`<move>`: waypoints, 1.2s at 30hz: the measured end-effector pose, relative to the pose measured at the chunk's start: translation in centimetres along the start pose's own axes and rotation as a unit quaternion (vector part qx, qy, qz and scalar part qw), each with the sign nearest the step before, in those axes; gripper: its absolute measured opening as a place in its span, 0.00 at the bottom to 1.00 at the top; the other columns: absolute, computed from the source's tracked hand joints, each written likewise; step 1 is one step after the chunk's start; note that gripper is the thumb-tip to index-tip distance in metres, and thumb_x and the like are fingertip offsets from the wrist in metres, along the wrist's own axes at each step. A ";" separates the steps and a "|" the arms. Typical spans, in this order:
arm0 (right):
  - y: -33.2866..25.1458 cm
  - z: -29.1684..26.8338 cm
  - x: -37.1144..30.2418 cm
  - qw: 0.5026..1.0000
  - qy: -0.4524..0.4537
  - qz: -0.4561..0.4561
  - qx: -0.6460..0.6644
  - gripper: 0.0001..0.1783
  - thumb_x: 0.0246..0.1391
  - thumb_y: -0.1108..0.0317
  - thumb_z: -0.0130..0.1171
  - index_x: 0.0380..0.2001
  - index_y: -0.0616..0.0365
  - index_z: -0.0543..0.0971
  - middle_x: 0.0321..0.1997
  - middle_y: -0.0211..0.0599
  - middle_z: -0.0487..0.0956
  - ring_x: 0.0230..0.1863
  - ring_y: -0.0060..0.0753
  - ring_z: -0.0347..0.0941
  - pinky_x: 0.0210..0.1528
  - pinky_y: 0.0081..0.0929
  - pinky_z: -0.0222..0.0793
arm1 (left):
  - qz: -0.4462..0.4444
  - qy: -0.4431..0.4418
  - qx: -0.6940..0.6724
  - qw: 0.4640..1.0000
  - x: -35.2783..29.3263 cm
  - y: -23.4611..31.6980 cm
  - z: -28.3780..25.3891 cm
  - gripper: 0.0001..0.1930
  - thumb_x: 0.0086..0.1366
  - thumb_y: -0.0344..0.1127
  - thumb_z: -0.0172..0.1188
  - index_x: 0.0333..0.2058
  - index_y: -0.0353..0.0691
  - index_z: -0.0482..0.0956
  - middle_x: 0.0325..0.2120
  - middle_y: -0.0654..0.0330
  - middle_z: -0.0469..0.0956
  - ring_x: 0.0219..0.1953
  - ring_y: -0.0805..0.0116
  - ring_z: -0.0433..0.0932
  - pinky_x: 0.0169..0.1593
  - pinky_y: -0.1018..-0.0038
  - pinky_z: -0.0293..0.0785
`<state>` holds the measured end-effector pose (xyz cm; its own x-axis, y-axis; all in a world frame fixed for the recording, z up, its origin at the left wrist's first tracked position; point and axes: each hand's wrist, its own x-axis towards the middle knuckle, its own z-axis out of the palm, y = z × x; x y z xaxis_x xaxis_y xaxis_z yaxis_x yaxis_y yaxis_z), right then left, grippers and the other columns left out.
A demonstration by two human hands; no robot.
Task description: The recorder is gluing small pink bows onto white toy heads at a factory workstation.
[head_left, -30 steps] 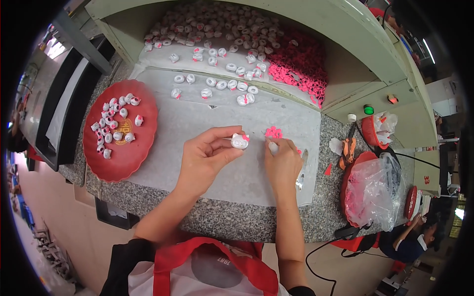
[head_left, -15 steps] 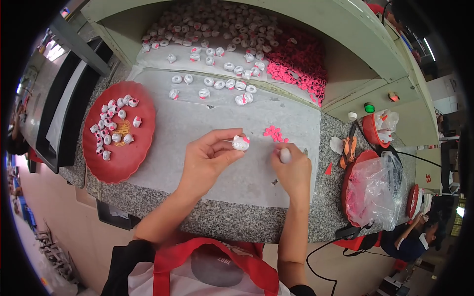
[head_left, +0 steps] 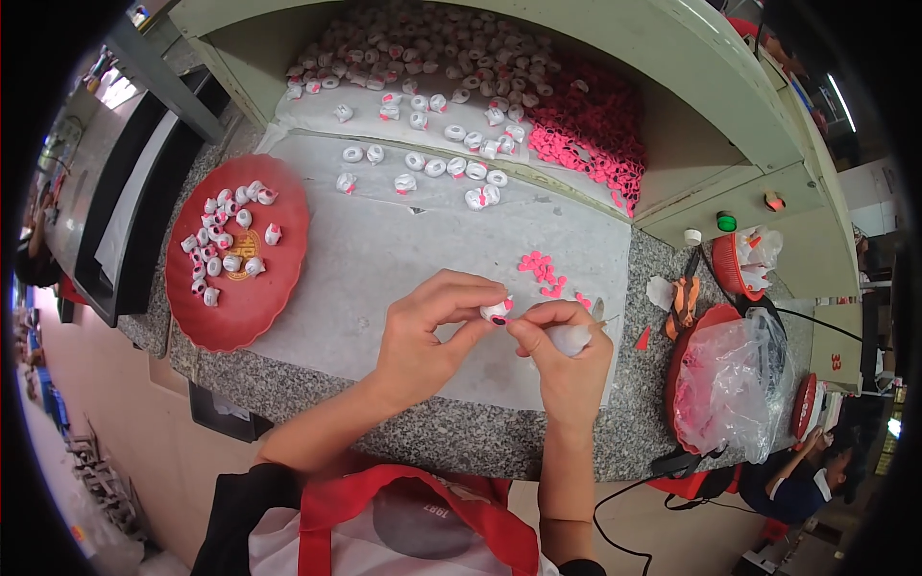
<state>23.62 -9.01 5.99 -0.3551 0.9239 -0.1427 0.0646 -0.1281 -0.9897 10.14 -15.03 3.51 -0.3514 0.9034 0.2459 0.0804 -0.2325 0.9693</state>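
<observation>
My left hand (head_left: pixel 423 331) pinches a small white cat-head figurine (head_left: pixel 495 312) with pink on it and a dark spot low on its side. Against the figurine's right side press the thumb and finger of my right hand (head_left: pixel 571 370); whether a tiny piece is between them is hidden. In the same right hand a small whitish squeeze bottle (head_left: pixel 573 338) is tucked, its far end covered by the fingers. Loose pink pieces (head_left: pixel 538 264) lie on the white paper sheet (head_left: pixel 331 288) just beyond that hand.
At left, a red scalloped tray (head_left: pixel 197 322) holds several finished-looking figurines. White ring-shaped heads (head_left: pixel 413 48) and a pile of pink pieces (head_left: pixel 586 144) fill the shelf. On the right are a red basket (head_left: pixel 730 274) and a plastic bag (head_left: pixel 749 384); a person (head_left: pixel 802 480) sits beyond.
My right hand has moved from the loose pink pieces to the figurine, fingertips now touching it. My left hand has shifted right and turned the figurine. The pink pieces are spread farther apart.
</observation>
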 end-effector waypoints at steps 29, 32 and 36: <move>0.2 -0.2 -0.4 0.995 -0.049 -0.075 -0.041 0.08 0.39 0.82 0.58 0.28 0.64 0.75 0.27 0.29 0.73 0.26 0.16 0.66 0.28 0.12 0.60 | -0.165 -0.039 -0.243 0.955 -0.1 -0.3 -0.3 0.13 0.52 0.20 0.55 0.39 0.31 0.74 0.35 0.54 0.75 0.39 0.68 0.74 0.43 0.75 0.70; 0.9 -0.8 0.0 0.994 -0.048 -0.083 -0.052 0.09 0.40 0.82 0.58 0.29 0.64 0.74 0.29 0.31 0.73 0.26 0.16 0.67 0.28 0.13 0.61 | -0.215 -0.023 -0.281 0.935 0.2 0.1 -0.3 0.14 0.53 0.22 0.56 0.40 0.31 0.73 0.33 0.55 0.75 0.36 0.70 0.74 0.41 0.77 0.72; 0.3 0.0 -0.3 0.984 -0.062 -0.166 -0.033 0.11 0.39 0.82 0.59 0.31 0.64 0.73 0.34 0.37 0.74 0.27 0.19 0.69 0.26 0.16 0.65 | -0.268 -0.012 -0.319 0.909 0.3 0.4 -0.3 0.14 0.55 0.24 0.55 0.42 0.32 0.71 0.30 0.58 0.75 0.33 0.72 0.75 0.37 0.78 0.74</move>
<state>23.75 -9.28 5.69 -0.4770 0.8595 0.1838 -0.0153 0.2009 -0.9795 9.82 -14.95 4.01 -0.1589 0.9543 -0.2531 -0.6568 0.0892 0.7488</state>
